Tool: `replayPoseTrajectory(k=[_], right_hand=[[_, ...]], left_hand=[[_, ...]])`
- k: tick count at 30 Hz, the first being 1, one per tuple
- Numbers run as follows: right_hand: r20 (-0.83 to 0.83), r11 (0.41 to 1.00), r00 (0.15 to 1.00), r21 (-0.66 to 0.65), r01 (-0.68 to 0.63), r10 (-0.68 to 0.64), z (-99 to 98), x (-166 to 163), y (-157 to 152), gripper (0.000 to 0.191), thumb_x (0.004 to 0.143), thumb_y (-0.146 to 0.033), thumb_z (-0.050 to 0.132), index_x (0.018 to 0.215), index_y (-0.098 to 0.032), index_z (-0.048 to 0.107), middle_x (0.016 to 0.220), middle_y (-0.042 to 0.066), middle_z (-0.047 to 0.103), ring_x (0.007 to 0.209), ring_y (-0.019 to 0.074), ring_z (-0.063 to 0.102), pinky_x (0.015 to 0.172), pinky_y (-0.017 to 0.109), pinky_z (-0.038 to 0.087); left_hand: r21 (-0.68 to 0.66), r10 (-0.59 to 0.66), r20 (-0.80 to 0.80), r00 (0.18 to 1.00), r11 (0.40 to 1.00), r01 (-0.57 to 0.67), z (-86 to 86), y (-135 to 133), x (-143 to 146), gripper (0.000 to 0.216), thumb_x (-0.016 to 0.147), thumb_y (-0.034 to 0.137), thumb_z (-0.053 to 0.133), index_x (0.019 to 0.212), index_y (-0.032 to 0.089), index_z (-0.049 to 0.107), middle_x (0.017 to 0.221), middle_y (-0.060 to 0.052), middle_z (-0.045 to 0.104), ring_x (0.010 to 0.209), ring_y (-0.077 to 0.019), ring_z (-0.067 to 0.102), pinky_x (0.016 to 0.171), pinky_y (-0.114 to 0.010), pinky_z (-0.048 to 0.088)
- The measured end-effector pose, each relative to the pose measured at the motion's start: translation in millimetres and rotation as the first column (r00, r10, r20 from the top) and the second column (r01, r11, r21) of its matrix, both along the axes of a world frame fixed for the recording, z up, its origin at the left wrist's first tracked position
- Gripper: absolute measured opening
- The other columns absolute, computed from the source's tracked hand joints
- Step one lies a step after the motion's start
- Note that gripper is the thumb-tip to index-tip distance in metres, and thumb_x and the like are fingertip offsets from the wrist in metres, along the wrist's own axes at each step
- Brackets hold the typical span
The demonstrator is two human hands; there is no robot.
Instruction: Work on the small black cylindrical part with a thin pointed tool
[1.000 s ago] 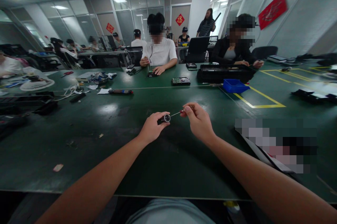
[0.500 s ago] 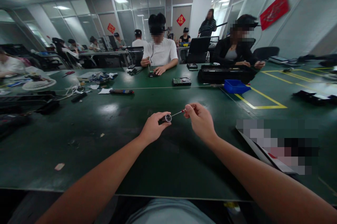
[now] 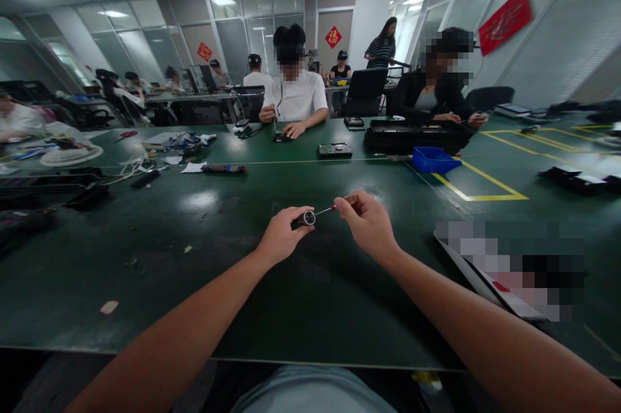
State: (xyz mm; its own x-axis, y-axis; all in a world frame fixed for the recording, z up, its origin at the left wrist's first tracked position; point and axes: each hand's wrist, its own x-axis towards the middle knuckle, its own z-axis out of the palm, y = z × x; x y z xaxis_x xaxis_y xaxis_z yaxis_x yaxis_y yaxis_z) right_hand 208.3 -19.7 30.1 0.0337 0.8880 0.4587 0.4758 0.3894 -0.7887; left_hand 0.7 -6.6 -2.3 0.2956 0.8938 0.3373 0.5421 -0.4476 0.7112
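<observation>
Between the thumb and fingers of my left hand (image 3: 283, 236) is a small dark round part with a silvery rim (image 3: 309, 218), its open end turned toward me; its exact kind is unclear. My right hand (image 3: 365, 221) is closed around the red handle of a thin screwdriver (image 3: 325, 210). The shaft points left, and its tip is at the rim of the round part; how deep it reaches I cannot tell. Both hands are above the green table (image 3: 310, 309), in front of my body.
A pen-like dark tool (image 3: 224, 169) lies ahead to the left, and a hard drive (image 3: 334, 150) farther off. A blue bin (image 3: 435, 159) stands by a long black housing (image 3: 418, 135). Across the table a person (image 3: 294, 96) works. At right lies a partly blurred flat object (image 3: 509, 270).
My right fingers have shifted slightly left along the screwdriver and cover more of its red handle. My left hand and the round part stay nearly still. A standing person in the background has turned.
</observation>
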Motion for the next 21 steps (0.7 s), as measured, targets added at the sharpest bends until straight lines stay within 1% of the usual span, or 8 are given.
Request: replayPoseTrajectory(k=[3, 7, 9, 12, 14, 16, 18, 21], right_hand=[[-0.023, 0.998, 0.998, 0.017, -0.057, 0.057, -3.0, -0.7, 0.5, 0.02, 0.089, -0.038, 0.058, 0.083, -0.021, 0.064, 0.072, 0.002, 0.067, 0.065, 0.0169, 0.061, 0.059, 0.03, 0.043], [-0.016, 0.997, 0.997, 0.024, -0.076, 0.076, -4.0, -1.7, -1.2, 0.01, 0.086, -0.029, 0.057, 0.087, -0.021, 0.063, 0.077, 0.002, 0.068, 0.069, 0.0176, 0.063, 0.06, 0.029, 0.043], [0.008, 0.996, 0.996, 0.016, -0.093, 0.093, -2.8, -1.7, -2.8, 0.013, 0.089, -0.032, 0.056, 0.088, -0.021, 0.062, 0.074, 0.001, 0.066, 0.067, 0.0171, 0.062, 0.059, 0.029, 0.042], [0.049, 0.995, 0.994, 0.004, -0.096, 0.096, -0.1, -1.6, -5.4, 0.028, 0.096, -0.043, 0.048, 0.085, -0.021, 0.062, 0.063, -0.001, 0.058, 0.057, 0.015, 0.055, 0.055, 0.029, 0.038], [0.058, 0.996, 0.994, 0.003, -0.088, 0.088, 1.0, -1.9, -6.7, 0.031, 0.098, -0.044, 0.044, 0.085, -0.021, 0.061, 0.061, -0.002, 0.055, 0.055, 0.0145, 0.052, 0.054, 0.029, 0.036], [0.019, 0.995, 0.995, 0.009, -0.096, 0.096, 1.0, -2.6, -7.3, 0.025, 0.097, -0.04, 0.045, 0.092, -0.021, 0.06, 0.068, 0.0, 0.06, 0.06, 0.0156, 0.056, 0.058, 0.03, 0.04], [-0.074, 0.993, 0.99, 0.008, -0.122, 0.122, -0.1, -3.6, -6.5, 0.019, 0.095, -0.037, 0.049, 0.101, -0.021, 0.058, 0.078, 0.002, 0.066, 0.07, 0.0174, 0.062, 0.065, 0.031, 0.046], [-0.222, 0.987, 0.962, -0.002, -0.163, 0.159, -3.9, -4.8, -2.2, 0.021, 0.093, -0.04, 0.053, 0.098, -0.021, 0.059, 0.083, 0.005, 0.069, 0.077, 0.0189, 0.066, 0.073, 0.035, 0.05]], left_hand=[[-0.001, 0.002, -0.004, 1.0, 1.0, -0.002, -0.1, 0.6, 0.6, 0.04, 0.083, 0.02, 0.072, 0.122, 0.026, 0.066, 0.118, -0.004, 0.067, 0.112, -0.0226, 0.059, 0.102, -0.038, 0.042], [0.014, 0.0, -0.007, 1.0, 1.0, 0.0, -1.0, 1.7, 1.5, 0.04, 0.082, 0.017, 0.073, 0.12, 0.025, 0.067, 0.117, -0.003, 0.068, 0.111, -0.0214, 0.06, 0.102, -0.037, 0.042], [0.012, -0.003, -0.011, 1.0, 1.0, 0.003, -1.9, 2.0, 1.3, 0.041, 0.082, 0.017, 0.073, 0.121, 0.026, 0.066, 0.117, -0.003, 0.068, 0.111, -0.0211, 0.06, 0.101, -0.037, 0.042], [0.012, -0.009, -0.013, 1.0, 1.0, 0.009, -3.5, 2.2, 0.6, 0.041, 0.083, 0.019, 0.072, 0.122, 0.027, 0.066, 0.118, -0.003, 0.067, 0.111, -0.0215, 0.06, 0.101, -0.038, 0.043], [0.012, -0.014, -0.014, 1.0, 1.0, 0.014, -4.2, 2.3, 0.1, 0.041, 0.083, 0.02, 0.072, 0.122, 0.027, 0.066, 0.118, -0.003, 0.067, 0.112, -0.0221, 0.059, 0.102, -0.039, 0.043], [0.01, -0.017, -0.013, 1.0, 1.0, 0.017, -4.6, 2.4, -0.2, 0.041, 0.083, 0.02, 0.072, 0.123, 0.027, 0.066, 0.119, -0.004, 0.067, 0.112, -0.0223, 0.059, 0.102, -0.039, 0.043], [0.004, -0.011, -0.011, 1.0, 1.0, 0.011, -4.6, 2.6, -0.2, 0.042, 0.083, 0.02, 0.072, 0.123, 0.027, 0.065, 0.119, -0.003, 0.067, 0.112, -0.022, 0.059, 0.102, -0.039, 0.043], [-0.005, 0.005, -0.004, 1.0, 1.0, -0.005, -4.7, 3.0, -0.2, 0.042, 0.082, 0.018, 0.073, 0.122, 0.027, 0.066, 0.119, -0.003, 0.067, 0.111, -0.0217, 0.06, 0.102, -0.039, 0.043]])
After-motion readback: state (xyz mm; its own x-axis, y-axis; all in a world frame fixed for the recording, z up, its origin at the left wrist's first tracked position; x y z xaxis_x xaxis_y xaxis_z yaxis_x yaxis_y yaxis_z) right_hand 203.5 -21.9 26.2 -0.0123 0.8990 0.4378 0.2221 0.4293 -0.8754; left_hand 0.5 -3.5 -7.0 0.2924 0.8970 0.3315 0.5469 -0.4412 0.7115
